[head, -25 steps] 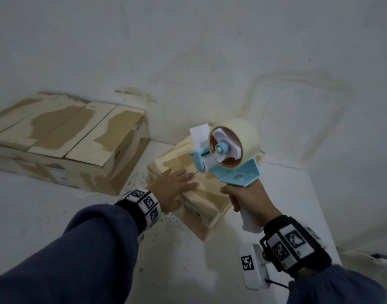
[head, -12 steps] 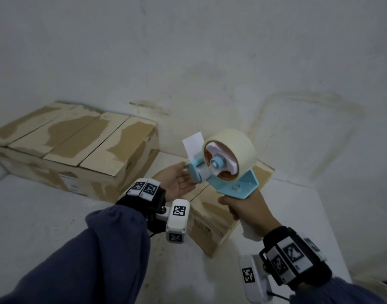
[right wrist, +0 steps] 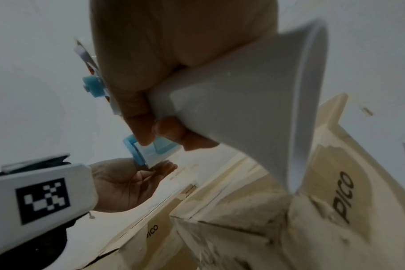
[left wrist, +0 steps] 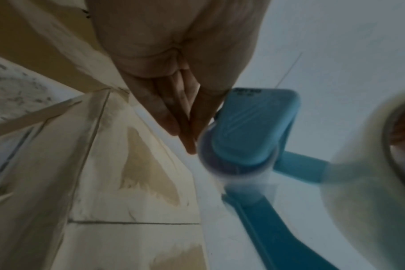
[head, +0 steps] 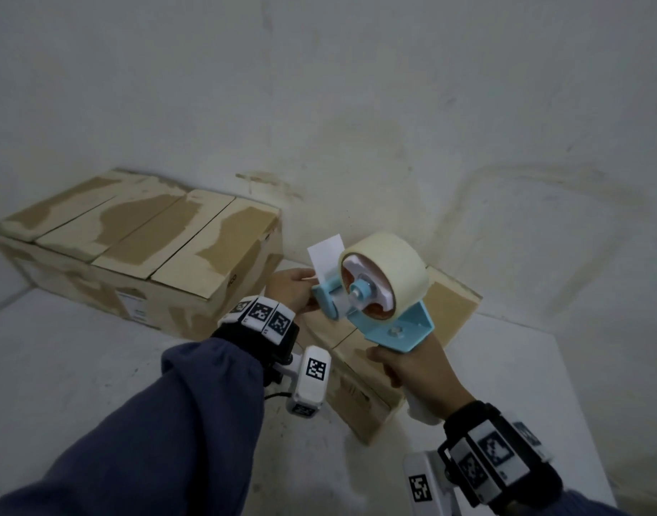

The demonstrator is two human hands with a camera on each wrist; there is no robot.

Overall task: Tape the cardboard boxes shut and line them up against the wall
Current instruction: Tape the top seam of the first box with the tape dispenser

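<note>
Cardboard box (head: 386,351), small, lies on the white table (head: 77,366) below both hands. The right hand (head: 416,370) grips the tape dispenser (head: 371,292) handle; the left hand (head: 291,290), fingers straight, touches its front roller. Likely next: pulling the tape end free. A larger box (head: 141,251) sits against the wall (head: 319,87).

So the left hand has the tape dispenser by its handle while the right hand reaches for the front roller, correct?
No, the hands are swapped. In the head view the right hand grips the tape dispenser by its handle, and the left hand reaches for the front roller.
</note>
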